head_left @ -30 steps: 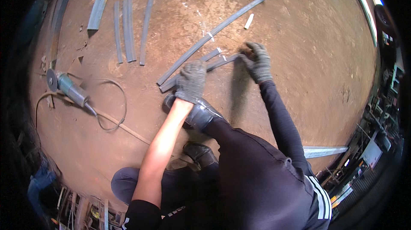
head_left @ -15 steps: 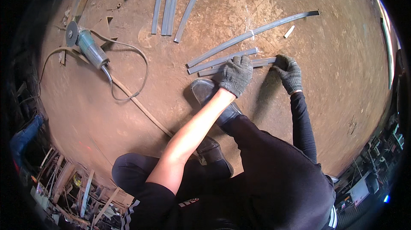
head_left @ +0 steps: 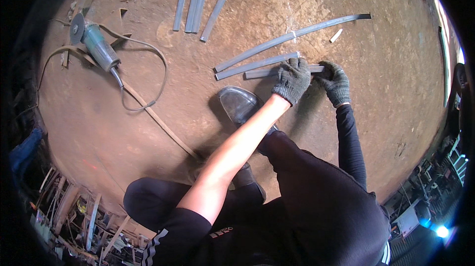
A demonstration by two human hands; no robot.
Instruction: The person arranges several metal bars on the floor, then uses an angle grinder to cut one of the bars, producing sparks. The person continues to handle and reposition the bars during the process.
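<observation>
My left hand (head_left: 293,80), in a grey knit glove, is closed over a short grey metal bar (head_left: 261,73) at its middle. My right hand (head_left: 336,84), gloved the same way, grips the bar's right end between thumb and fingers. Just beyond it, a second short bar (head_left: 252,65) lies on the floor, its right end close to my left fingers. Past that rests a longer bar (head_left: 277,42) with a white mark across it. A small pale stick, perhaps chalk (head_left: 336,35), lies right of the long bar.
An angle grinder (head_left: 99,47) with its disc and looping cord (head_left: 166,78) lies at the left. Several more metal bars (head_left: 215,11) are at the top. My black shoe (head_left: 238,103) stands near the bars. Scrap (head_left: 89,221) is piled at lower left.
My left hand has moved right together with the short bar, whose left end has drawn away from the bar beside it. My right hand stays at the bar's right end.
</observation>
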